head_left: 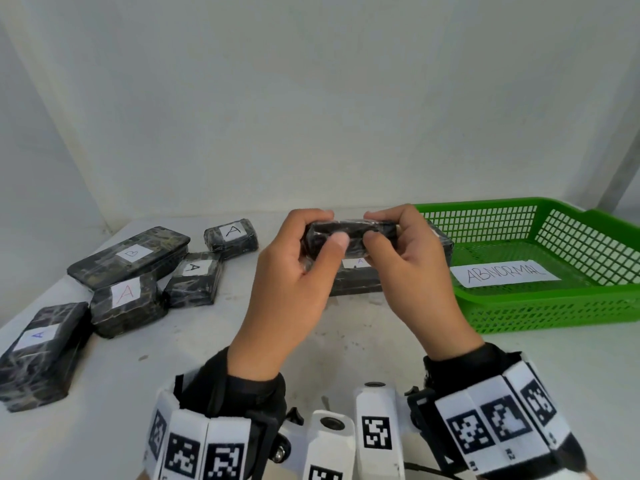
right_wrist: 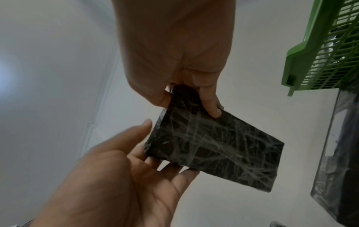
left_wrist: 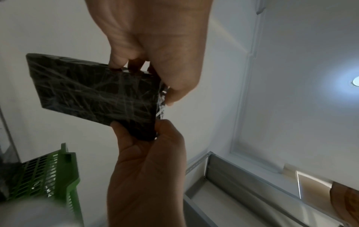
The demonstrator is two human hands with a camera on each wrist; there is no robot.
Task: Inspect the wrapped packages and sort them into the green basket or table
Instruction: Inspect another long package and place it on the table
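Centre of the head view: left hand (head_left: 294,271) and right hand (head_left: 412,268), both clamped on one black wrapped package (head_left: 349,237), held above the table (head_left: 346,341). Wrist views alone show its broad film-crossed face (left_wrist: 93,90) (right_wrist: 213,150). Right: green basket (head_left: 554,306) containing a paper marked "ABNORMAL" (head_left: 502,273). Left: five lettered packages (head_left: 128,258).

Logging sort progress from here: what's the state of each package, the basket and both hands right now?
Black film-wrapped package: lifted off the table, held edge-on by both hands.
Left hand: grips its left end.
Right hand: grips its right end.
Green plastic lattice basket: on the table, holding a paper sign reading ABNORMAL.
Five labelled wrapped packages: lying at table left.
Long wrapped package: lying beside the basket.
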